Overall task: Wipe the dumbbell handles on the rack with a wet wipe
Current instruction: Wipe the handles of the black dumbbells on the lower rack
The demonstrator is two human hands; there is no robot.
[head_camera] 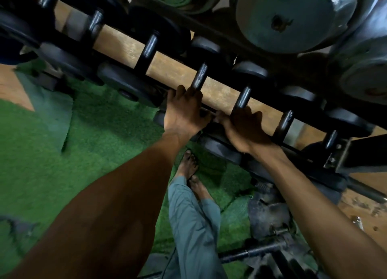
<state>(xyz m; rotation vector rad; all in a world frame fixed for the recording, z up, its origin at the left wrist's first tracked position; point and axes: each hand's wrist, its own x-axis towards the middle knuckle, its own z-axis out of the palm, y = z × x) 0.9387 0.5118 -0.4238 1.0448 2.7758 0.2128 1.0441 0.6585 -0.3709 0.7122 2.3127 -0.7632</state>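
On the rack's (pixel 261 103) dark rail, left hand (pixel 184 111) grips one smooth round dumbbell handle (pixel 200 75); right hand (pixel 244 127) clasps the neighbouring handle (pixel 243 97), green turf (pixel 52 153) below.

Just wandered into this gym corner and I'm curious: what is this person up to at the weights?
A person leans over a black metal rack of dark round-ended dumbbells. The left hand is at one dark metal handle, the right hand at the next handle. No wet wipe shows in this view, so wiping cannot be confirmed. Green artificial turf covers the floor.
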